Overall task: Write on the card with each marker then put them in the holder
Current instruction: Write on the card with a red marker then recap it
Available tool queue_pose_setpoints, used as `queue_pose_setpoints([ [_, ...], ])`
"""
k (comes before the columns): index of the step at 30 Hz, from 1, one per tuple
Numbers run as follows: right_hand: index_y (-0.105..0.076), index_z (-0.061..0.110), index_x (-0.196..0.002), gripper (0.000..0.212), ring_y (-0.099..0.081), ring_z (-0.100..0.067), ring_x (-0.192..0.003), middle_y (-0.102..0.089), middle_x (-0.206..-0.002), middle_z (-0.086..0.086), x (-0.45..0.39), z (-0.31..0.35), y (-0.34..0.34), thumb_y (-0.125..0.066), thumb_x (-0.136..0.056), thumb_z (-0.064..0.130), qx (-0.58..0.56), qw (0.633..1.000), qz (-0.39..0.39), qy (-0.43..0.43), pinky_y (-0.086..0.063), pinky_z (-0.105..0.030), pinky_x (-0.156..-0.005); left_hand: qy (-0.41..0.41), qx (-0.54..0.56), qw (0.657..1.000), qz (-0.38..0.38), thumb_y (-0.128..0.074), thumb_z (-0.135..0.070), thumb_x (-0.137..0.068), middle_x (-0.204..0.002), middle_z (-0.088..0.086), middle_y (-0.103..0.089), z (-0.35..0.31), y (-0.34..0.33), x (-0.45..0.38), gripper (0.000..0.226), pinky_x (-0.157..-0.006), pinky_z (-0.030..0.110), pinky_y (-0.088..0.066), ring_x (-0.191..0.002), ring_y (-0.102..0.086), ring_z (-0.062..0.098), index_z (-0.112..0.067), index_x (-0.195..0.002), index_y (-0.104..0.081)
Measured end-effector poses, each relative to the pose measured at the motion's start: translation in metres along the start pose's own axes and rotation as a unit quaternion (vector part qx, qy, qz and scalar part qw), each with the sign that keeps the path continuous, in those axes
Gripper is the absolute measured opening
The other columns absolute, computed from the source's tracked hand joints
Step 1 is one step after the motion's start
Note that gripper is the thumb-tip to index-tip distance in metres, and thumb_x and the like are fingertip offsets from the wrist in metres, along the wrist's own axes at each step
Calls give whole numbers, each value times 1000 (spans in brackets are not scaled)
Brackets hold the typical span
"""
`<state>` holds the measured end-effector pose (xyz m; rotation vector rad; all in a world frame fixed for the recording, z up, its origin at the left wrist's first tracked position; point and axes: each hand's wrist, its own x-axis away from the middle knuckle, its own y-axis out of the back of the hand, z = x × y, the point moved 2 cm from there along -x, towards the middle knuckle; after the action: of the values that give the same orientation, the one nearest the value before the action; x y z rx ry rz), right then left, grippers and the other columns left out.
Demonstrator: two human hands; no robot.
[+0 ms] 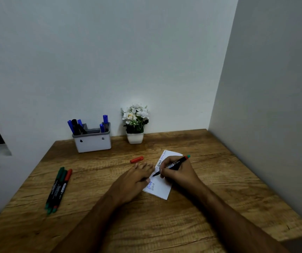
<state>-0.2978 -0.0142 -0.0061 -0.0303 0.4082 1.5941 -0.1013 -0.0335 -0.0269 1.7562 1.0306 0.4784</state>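
Pale walls meet in a corner behind the wood-grain surface (183, 225), which carries every item of the task. Right hand (178, 171) grips the uncapped black-barrelled marker with a red band and green end (174, 164), tip down on the white rectangular card (162, 190), where blue and dark lettering already shows. Left hand (137, 178) lies flat with straight fingers, pressing the card's left edge. Its loose red cap (137, 159) rests just beyond the left hand, apart from the card. To write well, maintain downward pressure from the left hand so the card cannot slide or turn, keep the stroke short and light, and place it in an unmarked area between the existing words. Afterwards, recap before storing; the cap lies within easy reach. At far left stands the white box-shaped holder with a grey insert (92, 143), with blue and black markers upright inside. Three capped markers, two green and one red (59, 189), lie side by side at near left, apparently awaiting use. A white-flowered potted plant (135, 123) stands right of the holder, clear of the working area.
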Motion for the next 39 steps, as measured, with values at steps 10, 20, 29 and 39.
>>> queue_pose_setpoints([
  [10,-79,12,-81,15,-75,-13,-87,-78,-88,-1,0,-7,-3,-70,-82,-1,85,995,51,30,-60,-28,-76,-14,-7,1000,13,-38,-24,-105,-160,-19,-13,5,-2,-1,51,-114,12,4,-140,3,-12,-32,-154,-26],
  [20,-80,14,-82,14,-75,-15,-85,-79,-87,0,-1,-11,-6,-72,-81,2,109,991,63,37,-63,-34,-75,-18,-7,1000,8,-38,-27,-105,-161,-18,-14,8,-6,-4,51,-122,24,-1,-145,0,-6,-32,-154,-26],
  [29,-78,10,-79,14,-74,-15,-82,-77,-84,-3,0,-10,-7,-71,-81,-2,113,991,67,40,-59,-28,-72,-18,-10,1000,5,-39,-25,-104,-162,-14,-17,12,-8,-5,53,-123,25,-3,-149,-5,0,-31,-155,-26],
  [39,-78,12,-76,16,-73,-15,-79,-77,-81,-2,0,-8,-9,-70,-81,-2,129,990,51,41,-58,-28,-69,-22,-13,1000,-6,-38,-26,-105,-162,-16,-15,13,-8,-4,52,-119,19,-1,-146,-3,-5,-32,-155,-25],
])
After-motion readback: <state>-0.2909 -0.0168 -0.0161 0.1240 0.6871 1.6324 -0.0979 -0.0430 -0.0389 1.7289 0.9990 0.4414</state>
